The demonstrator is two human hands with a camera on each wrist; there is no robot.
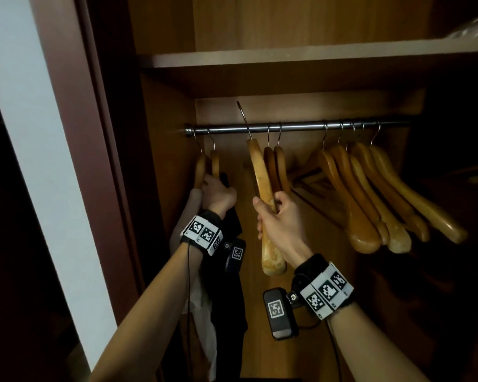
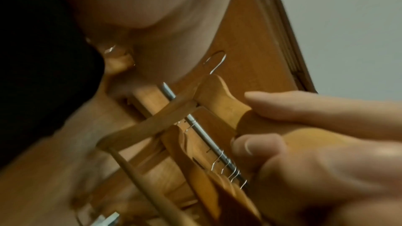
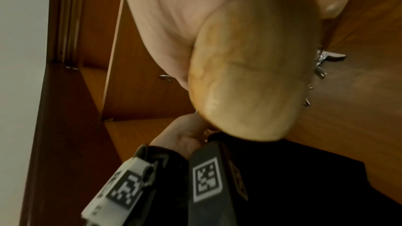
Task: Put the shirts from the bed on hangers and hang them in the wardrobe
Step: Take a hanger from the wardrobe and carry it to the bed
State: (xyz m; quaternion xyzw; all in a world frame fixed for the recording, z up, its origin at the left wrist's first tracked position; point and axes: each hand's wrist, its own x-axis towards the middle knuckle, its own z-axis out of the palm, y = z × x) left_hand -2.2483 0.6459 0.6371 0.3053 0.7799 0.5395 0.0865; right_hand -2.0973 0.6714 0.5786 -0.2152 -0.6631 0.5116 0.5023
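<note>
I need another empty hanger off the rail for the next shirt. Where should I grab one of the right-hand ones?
Grip a right-hand hanger on its thick front arm, from the front and below: those arms splay toward you, and its hook lifts off the rail upward.

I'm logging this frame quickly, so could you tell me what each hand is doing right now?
Left hand: closed on the hung black shirt.
Right hand: gripping an empty wooden hanger, hook off the rail.

Right hand (image 1: 280, 220) around unhooked wooden hanger (image 1: 262, 186)
</note>
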